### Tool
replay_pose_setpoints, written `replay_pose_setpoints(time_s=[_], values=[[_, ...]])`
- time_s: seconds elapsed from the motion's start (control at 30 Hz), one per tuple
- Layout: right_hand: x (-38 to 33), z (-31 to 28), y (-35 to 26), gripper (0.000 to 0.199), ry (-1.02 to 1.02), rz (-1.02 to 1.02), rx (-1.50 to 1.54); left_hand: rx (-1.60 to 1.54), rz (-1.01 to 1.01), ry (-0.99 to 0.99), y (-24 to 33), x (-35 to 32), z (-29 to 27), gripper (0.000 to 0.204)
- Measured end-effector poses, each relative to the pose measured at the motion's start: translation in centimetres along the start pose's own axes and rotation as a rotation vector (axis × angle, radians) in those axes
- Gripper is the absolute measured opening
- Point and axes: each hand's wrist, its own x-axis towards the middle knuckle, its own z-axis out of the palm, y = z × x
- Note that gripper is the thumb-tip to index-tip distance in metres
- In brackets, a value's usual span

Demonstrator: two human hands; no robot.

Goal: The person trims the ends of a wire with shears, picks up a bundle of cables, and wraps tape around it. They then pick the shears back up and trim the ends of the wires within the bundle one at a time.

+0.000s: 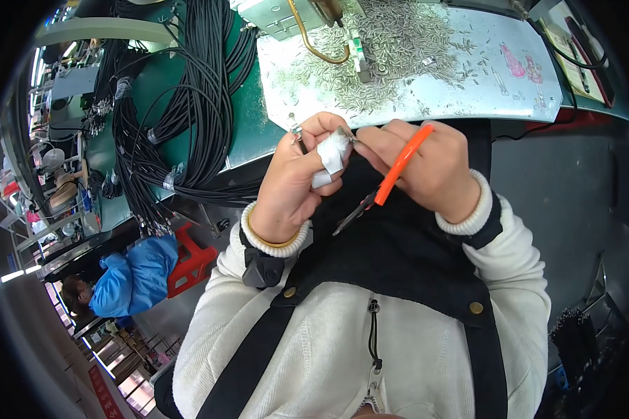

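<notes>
My left hand (297,171) is closed in front of my chest, just off the near edge of the bench. White tape (333,150) wraps its thumb, and a short black cable end with a small metal fitting (295,130) pokes out by the forefinger. My right hand (426,164) holds orange-handled pliers (402,165), whose dark jaws (356,211) point down and left. Thumb and fingers of the right hand meet the left fingertips at a tiny metal piece (352,138). Its exact kind is too small to tell.
Many small metal pins (405,42) cover a white board (482,98) under a bench machine (276,17). Bundles of black cables (203,105) lie on the green bench at left. A person in blue (136,276) sits beside a red stool (189,260) at lower left.
</notes>
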Motion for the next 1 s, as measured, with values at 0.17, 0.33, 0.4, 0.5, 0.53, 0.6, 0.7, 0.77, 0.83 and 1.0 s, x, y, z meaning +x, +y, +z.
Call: replay_pose_setpoints(time_s=[0.17,0.33,0.4,0.5,0.53,0.6,0.7,0.77,0.83,1.0], values=[[0.4,-1.7,0.2,0.030,-0.161,-0.119,-0.144,-0.034,-0.112,0.014,1.0,-0.3,1.1,0.022],[0.3,-1.6,0.0,0.034,-0.084,-0.138,-0.165,-0.071,-0.137,0.011,1.2,-0.4,1.1,0.023],[0.3,-1.3,0.2,0.030,0.028,-0.067,-0.061,-0.075,-0.138,0.018,1.2,-0.4,1.0,0.022],[-0.3,0.0,0.9,0.026,0.092,-0.026,0.110,-0.044,-0.124,0.016,1.0,-0.3,0.7,0.019],[-0.3,0.3,1.0,0.024,0.123,-0.006,0.196,-0.045,-0.123,0.017,0.9,-0.3,0.6,0.019],[-0.2,0.0,0.5,0.022,0.096,0.089,0.278,-0.081,-0.089,-0.003,0.6,-0.3,0.4,0.017],[-0.1,-0.4,-0.4,0.018,0.042,0.282,0.436,-0.049,-0.062,0.034,0.5,-0.5,0.8,0.016],[0.0,-0.3,-0.6,0.014,0.029,0.373,0.494,0.052,-0.042,0.125,0.5,-0.6,1.3,0.015],[-0.1,-0.3,-0.6,0.012,0.022,0.419,0.524,0.046,-0.028,0.121,0.4,-0.5,1.4,0.016],[-0.2,-0.3,-0.7,0.009,-0.033,0.599,0.621,0.095,0.047,0.172,0.3,-0.5,1.9,0.018]])
